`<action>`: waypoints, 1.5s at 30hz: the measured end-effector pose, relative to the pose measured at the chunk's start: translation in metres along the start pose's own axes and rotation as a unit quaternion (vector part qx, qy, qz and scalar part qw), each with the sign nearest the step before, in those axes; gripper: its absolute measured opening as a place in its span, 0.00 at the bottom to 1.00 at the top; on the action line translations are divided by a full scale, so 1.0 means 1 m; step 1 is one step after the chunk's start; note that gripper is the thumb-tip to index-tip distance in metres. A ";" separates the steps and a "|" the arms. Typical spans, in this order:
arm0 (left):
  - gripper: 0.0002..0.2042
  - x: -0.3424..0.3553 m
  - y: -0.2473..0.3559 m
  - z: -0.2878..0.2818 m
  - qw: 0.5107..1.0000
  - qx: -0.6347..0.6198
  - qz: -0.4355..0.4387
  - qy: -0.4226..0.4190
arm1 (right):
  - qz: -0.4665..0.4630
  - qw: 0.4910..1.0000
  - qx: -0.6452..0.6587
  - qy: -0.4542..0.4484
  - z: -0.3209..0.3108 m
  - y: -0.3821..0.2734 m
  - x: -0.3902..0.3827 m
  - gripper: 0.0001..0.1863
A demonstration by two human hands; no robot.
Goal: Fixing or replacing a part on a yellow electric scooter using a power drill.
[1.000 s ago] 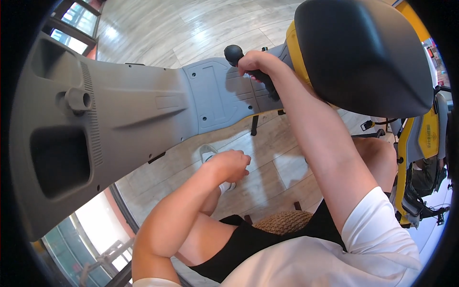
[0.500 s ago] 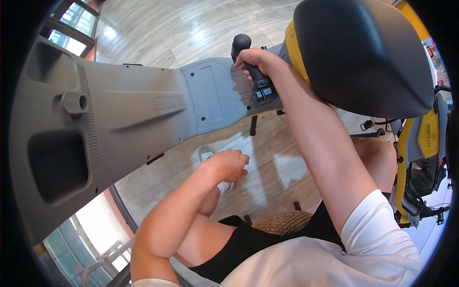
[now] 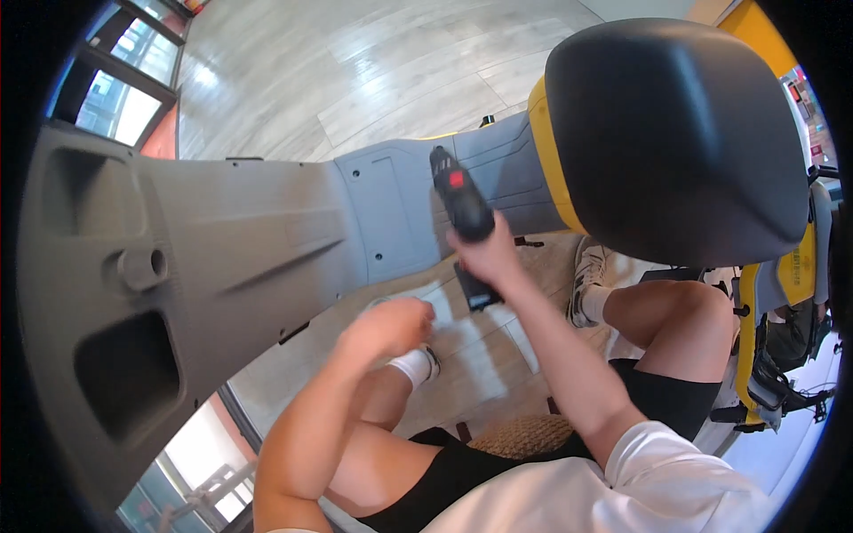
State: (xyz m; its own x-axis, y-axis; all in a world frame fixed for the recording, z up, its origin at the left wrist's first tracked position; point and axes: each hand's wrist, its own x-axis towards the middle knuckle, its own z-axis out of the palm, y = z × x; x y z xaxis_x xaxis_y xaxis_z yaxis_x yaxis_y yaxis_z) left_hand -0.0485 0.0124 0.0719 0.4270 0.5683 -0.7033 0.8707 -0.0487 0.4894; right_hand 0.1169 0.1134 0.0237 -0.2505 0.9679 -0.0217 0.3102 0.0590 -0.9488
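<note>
My right hand (image 3: pixel 493 253) is wrapped round the grip of a black cordless drill (image 3: pixel 464 200) with a red patch on its top. The drill hangs over a scooter's blue-grey footboard (image 3: pixel 391 209), its nose pointing away from me; whether it touches the board I cannot tell. Below my hand, the battery base (image 3: pixel 480 300) sticks out past the footboard's near edge. My left hand (image 3: pixel 391 329), a little blurred, is curled over the floor on the near side of the footboard. What its fingers hold, if anything, is hidden. Dark screw points show on the footboard's panel.
The scooter's black seat (image 3: pixel 675 133) rises on the right over yellow trim. At the left stands its grey front panel (image 3: pixel 258 213) with deep pockets (image 3: pixel 129 373) and a protruding socket. My knees and shoes are below the footboard. Another yellow vehicle part (image 3: pixel 791 293) stands far right.
My right hand has lifted the drill off the footboard near the seat and swung it toward me, nose now pointing away. My left hand has moved slightly left and nearer, still curled.
</note>
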 end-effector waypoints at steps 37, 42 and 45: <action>0.11 -0.003 0.029 -0.055 0.653 -0.688 0.073 0.309 | -0.261 0.953 -0.150 -0.022 0.004 -0.024 -0.064 0.22; 0.08 -0.008 0.025 -0.033 0.627 -0.701 0.222 0.258 | -0.223 0.966 -0.062 -0.113 -0.010 -0.026 -0.077 0.23; 0.07 -0.010 0.045 -0.027 0.629 -0.695 0.185 0.295 | -0.232 0.959 -0.137 -0.086 -0.022 -0.029 -0.091 0.20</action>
State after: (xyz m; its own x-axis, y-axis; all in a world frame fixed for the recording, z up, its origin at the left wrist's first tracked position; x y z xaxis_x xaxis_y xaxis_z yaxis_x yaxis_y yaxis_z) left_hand -0.0198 0.0268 0.1147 0.0161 0.9552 -0.2954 -0.4920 0.2648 0.8293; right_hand 0.1506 0.0286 0.0603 -0.5600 0.7690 0.3082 0.3533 0.5582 -0.7508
